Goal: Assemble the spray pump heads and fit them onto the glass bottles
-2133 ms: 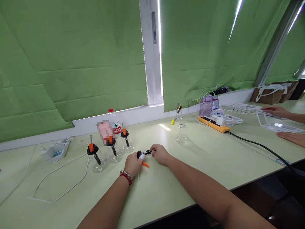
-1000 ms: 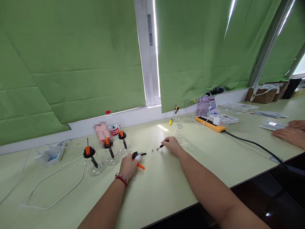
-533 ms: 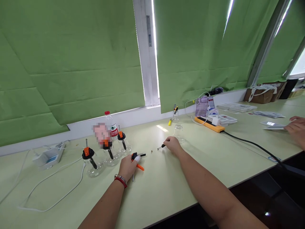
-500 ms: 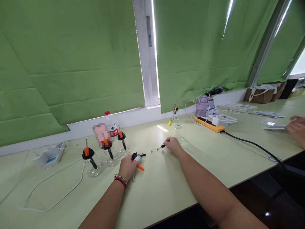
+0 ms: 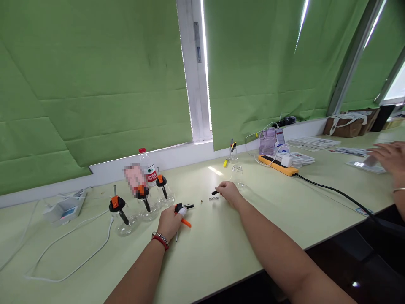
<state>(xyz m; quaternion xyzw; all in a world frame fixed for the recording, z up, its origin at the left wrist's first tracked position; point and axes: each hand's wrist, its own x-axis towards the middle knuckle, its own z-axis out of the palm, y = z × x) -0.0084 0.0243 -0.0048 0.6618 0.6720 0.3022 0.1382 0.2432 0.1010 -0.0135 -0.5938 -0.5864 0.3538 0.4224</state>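
My left hand [image 5: 170, 222] is closed around a black-and-orange sprayer-like head [image 5: 181, 207]. An orange lever [image 5: 187, 223] pokes out below my thumb, and a thin metal rod [image 5: 176, 236] shows under the palm. Between the fingertips of my right hand [image 5: 230, 193] is a short black tube [image 5: 215, 192], pointing left. Just below it a small coil spring [image 5: 214, 198] lies on its side on the table. A tiny brownish piece [image 5: 201, 201] sits between my two hands. Behind my right hand stands a clear glass bottle [image 5: 237, 169] without a cap.
Several glass bottles [image 5: 126, 226] with black-and-orange tops stand left, before a red-capped water bottle [image 5: 144, 157]. White cables cross the left side. A yellow screwdriver [image 5: 225, 162] and an orange power strip [image 5: 278, 165] lie farther back. Another person's hands [image 5: 390, 156] work at far right.
The spring, earlier at the end of the black tube, now lies free on the table. My right hand barely moved. My left hand stays put. The other person's hands shifted.
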